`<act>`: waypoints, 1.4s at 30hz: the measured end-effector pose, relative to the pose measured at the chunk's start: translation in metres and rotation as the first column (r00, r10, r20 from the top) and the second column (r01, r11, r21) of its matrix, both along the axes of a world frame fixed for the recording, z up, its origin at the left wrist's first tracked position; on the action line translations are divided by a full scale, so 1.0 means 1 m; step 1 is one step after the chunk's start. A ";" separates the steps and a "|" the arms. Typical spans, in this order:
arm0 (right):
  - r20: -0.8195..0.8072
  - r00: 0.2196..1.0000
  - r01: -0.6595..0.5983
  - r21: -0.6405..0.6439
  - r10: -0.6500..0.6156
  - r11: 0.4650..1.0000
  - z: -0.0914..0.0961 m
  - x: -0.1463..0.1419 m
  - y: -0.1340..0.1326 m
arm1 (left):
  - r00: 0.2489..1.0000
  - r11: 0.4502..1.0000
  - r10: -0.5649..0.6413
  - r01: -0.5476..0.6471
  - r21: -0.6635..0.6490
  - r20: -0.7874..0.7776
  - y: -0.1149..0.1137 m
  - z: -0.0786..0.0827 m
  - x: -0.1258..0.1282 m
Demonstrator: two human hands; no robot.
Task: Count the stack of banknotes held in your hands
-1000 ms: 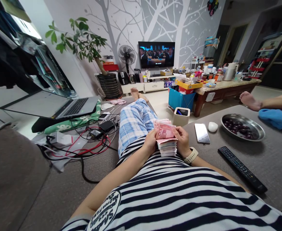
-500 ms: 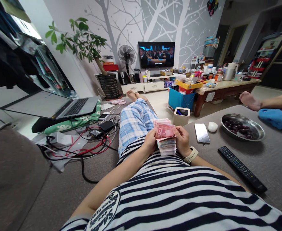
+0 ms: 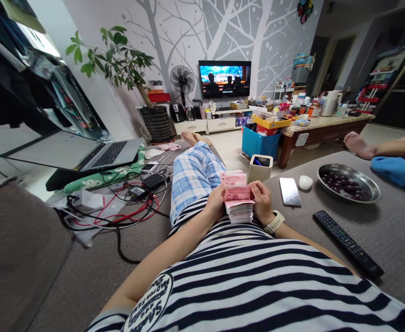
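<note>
Banknote stack [image 3: 238,210] is clasped in the grip of left hand [image 3: 215,203] and right hand [image 3: 263,203], print unreadable.

A grey wall [image 3: 174,27] painted with white trees backs a lit television [image 3: 225,79] and standing fan [image 3: 182,79]. A cluttered wooden coffee table [image 3: 326,125] stands on pale floor [image 3: 228,148].

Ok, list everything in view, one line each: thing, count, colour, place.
banknotes: one stack, pink, above lap, between both hands
phone: one, dark glossy, on grey cushion right of lap
metal dish: one, silver, holding dark fruit, far right
remote control: one, black, near right
laptop: one, grey, left
cables: tangle, black and red, below laptop
television: one, lit, far wall
fan: one, black, left of television
left hand: grips stack's left side
right hand: grips stack's right side, pale watch on wrist
</note>
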State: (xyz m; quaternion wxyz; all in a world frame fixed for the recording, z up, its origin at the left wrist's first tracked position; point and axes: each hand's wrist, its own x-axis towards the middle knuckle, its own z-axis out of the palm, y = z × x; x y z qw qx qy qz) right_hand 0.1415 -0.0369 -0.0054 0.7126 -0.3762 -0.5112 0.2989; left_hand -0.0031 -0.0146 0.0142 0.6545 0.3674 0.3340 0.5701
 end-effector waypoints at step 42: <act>0.059 0.998 -0.009 -0.037 0.012 0.999 0.001 -0.001 -0.001 | 0.994 0.994 0.070 -0.062 -0.093 0.085 0.013 -0.017 0.001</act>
